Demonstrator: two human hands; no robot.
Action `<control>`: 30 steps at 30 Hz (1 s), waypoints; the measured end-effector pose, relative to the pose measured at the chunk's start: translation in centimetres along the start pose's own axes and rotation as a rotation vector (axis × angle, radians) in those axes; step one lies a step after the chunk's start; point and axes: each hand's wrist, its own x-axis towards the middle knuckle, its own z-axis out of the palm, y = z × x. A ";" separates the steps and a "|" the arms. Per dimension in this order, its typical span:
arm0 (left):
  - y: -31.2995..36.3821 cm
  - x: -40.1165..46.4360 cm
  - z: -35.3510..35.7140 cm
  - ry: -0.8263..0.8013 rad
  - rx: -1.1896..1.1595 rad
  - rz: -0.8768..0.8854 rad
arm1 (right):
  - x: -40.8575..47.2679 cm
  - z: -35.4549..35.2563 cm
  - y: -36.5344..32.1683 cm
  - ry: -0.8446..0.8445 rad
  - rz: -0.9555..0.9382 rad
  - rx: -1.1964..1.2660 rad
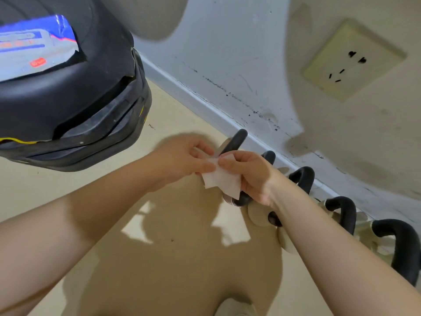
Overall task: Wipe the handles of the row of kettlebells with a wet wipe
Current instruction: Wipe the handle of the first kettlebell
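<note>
Right hand (250, 176), left hand (184, 158) pinch wet wipe (222, 180) edges above kettlebell handle (238, 139).

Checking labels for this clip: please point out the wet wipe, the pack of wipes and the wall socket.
wet wipe (222, 180), head view, middle of sheet.
pack of wipes (34, 45), head view, printed top.
wall socket (352, 61), head view, faceplate centre.

I see a white wet wipe (222, 180) beside black kettlebell handles (341, 209); beige floor (182, 258), blue-and-white packet (34, 45) on black seat (75, 99).

One head-worn camera looked steeply down, close over both hands (218, 169), toward floor (173, 258) and wall (227, 53).
</note>
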 end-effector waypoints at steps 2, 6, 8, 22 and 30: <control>-0.1 -0.2 0.0 -0.037 0.011 -0.035 | -0.1 -0.7 0.0 -0.027 0.056 -0.047; -0.3 -0.3 -0.3 -0.109 0.112 -0.087 | -0.6 -1.6 -0.1 -0.026 0.099 -0.059; -0.6 -0.1 -0.6 -0.197 0.129 -0.126 | -0.6 -2.3 0.4 -0.044 0.070 -0.033; -2.2 6.1 2.4 0.117 0.119 -0.061 | -1.8 -5.2 -1.3 0.662 -0.113 0.176; -2.1 7.5 4.3 0.038 0.239 0.003 | 3.5 -2.2 0.4 0.432 -0.369 -1.125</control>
